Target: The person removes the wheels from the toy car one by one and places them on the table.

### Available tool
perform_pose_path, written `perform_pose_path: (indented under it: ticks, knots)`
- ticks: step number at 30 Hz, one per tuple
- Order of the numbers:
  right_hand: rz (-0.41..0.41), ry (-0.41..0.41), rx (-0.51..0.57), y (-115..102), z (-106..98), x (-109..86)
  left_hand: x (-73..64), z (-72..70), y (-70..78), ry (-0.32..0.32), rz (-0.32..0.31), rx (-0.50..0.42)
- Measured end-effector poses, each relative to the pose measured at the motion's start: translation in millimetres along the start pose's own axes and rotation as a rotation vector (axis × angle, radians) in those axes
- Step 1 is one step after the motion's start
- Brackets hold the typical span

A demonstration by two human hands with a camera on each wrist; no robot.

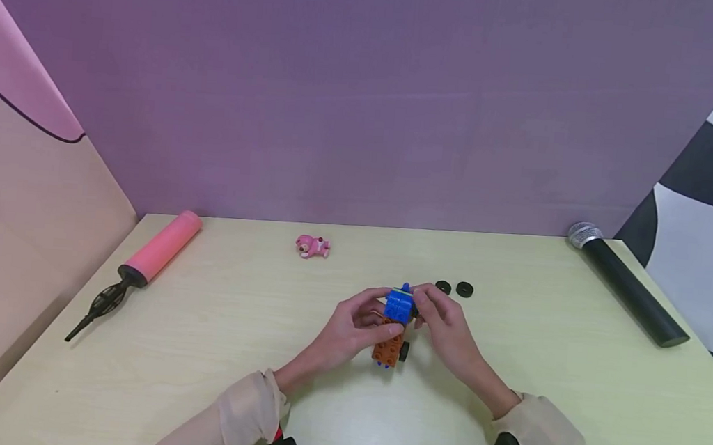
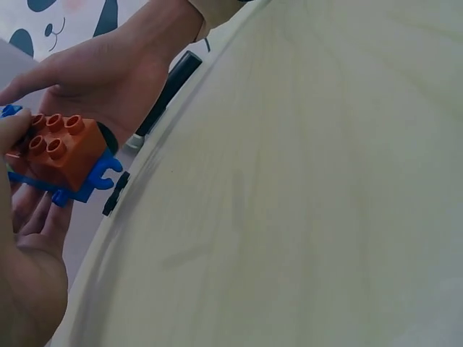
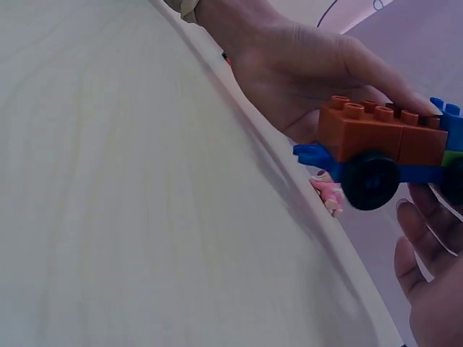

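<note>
Toy vehicle: we are holding the orange-and-blue toy vehicle just below and right of the centre of the head view, its blue block end pointing up the frame.
Left hand: we are gripping the vehicle with our left hand, its thumb pressing on the orange studded part and its other fingers curling in beneath; they are closing on the toy with hardly any gap.
Right hand: we are bending the fingers of our right hand in at the blue end, thumb and fingertips pinching about the front wheel, which is partly hiding at the right edge of the right wrist view.
Rear wheel: we are seeing the black rear wheel sitting against the orange side.
Blue hook: we are seeing the blue hook jutting from the vehicle's rear.
Loose wheels: two black discs are lying near each other, just beyond our right hand.
Pink bear: the small figure is lying at upper centre of the bench.
Pump: the pink-and-black pump is lying at the left of the frame.
Microphone: the black microphone is lying slantwise at the right.
Backdrop: a purple panel is filling the upper frame.
</note>
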State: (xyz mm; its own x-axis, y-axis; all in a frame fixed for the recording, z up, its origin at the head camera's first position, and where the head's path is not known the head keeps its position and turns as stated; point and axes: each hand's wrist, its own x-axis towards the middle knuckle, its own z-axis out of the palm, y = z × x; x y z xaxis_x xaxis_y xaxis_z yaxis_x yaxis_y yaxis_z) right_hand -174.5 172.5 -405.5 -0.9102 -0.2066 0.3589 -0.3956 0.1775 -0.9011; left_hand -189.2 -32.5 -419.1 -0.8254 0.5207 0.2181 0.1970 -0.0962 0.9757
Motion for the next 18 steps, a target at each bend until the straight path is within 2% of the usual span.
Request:
perform_pose_path:
  ticks: [2, 6, 10, 14, 18]
  knots:
    - [-0.017, 0.014, 0.003, 0.3, -0.2, -0.2, -0.3, 0.1, -0.1, 0.022, 0.002, -0.005]
    - [-0.001, 0.042, -0.011, 2.3, 0.3, -3.0, -0.9, 0.1, 0.0, 0.05, -0.001, -0.029]
    - [0.016, 0.05, 0.012, 5.1, 2.6, -6.0, -0.6, 0.3, -0.5, 0.054, -0.004, -0.062]
    - [-0.001, 0.045, 0.042, 6.4, 5.6, -6.6, -0.4, 0.0, -1.3, 0.046, -0.008, -0.085]
    - [-0.017, 0.066, 0.027, 6.0, 7.4, -7.3, -0.5, -0.2, -1.6, 0.027, -0.012, -0.093]
